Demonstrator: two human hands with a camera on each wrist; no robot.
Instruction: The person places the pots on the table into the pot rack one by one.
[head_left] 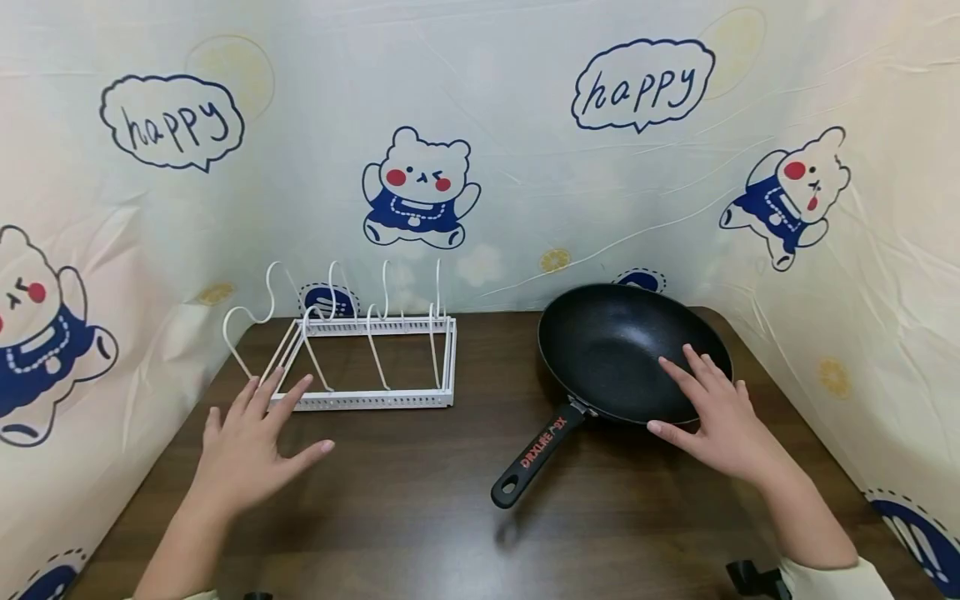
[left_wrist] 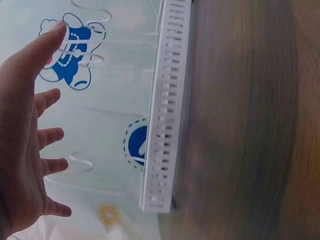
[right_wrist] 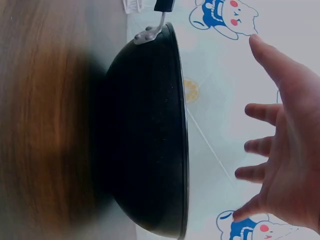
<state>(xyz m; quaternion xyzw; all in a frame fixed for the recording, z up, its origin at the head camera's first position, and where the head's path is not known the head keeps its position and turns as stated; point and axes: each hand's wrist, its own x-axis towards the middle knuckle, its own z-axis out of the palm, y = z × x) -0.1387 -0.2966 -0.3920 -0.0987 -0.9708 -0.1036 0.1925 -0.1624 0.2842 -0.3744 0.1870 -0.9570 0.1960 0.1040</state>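
A white slotted dish rack [head_left: 375,400] with curved wire dividers stands at the back left of the table. My left hand [head_left: 247,454], fingers spread, is in front of its left end; the left wrist view shows the rack's perforated rail [left_wrist: 167,110] apart from the fingers. At the back right sits a black frying pan [head_left: 600,350], its handle [head_left: 534,462] pointing toward the front left. Over the pan's right front rim hovers my right hand [head_left: 716,417], fingers spread and holding nothing. In the right wrist view the pan's dark outer side [right_wrist: 150,130] lies beside that hand.
A dark brown wooden table [head_left: 405,500] carries both things. Behind and at both sides hangs a pale curtain [head_left: 510,150] printed with bears and the word happy, close to the table's back edge. A small black object [head_left: 753,579] is by the right sleeve [head_left: 832,579].
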